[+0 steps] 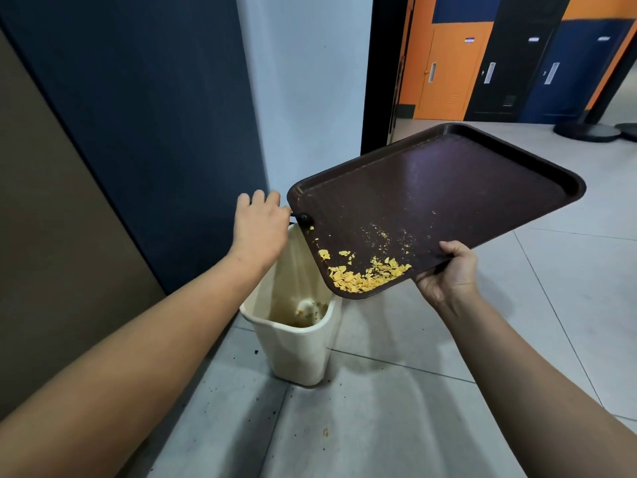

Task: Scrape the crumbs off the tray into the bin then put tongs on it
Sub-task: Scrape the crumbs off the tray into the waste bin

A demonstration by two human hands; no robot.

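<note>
A dark brown tray [448, 188] is tilted, its low corner over the cream bin [303, 353]. My right hand [448, 274] grips the tray's near edge from below. Yellow crumbs [365, 274] are piled in the low corner just above the bin's mouth. My left hand [262, 229] is closed around a thin black tool, probably the tongs [304, 219], whose rounded black tip rests on the tray's left edge. Most of the tool is hidden behind the hand and the tray.
The bin stands on the tiled floor against a dark blue wall panel [155, 115]. Some scraps lie inside the bin, and a crumb [325, 432] with dark specks lies on the floor beside it. A doorway at the right opens onto orange and blue doors.
</note>
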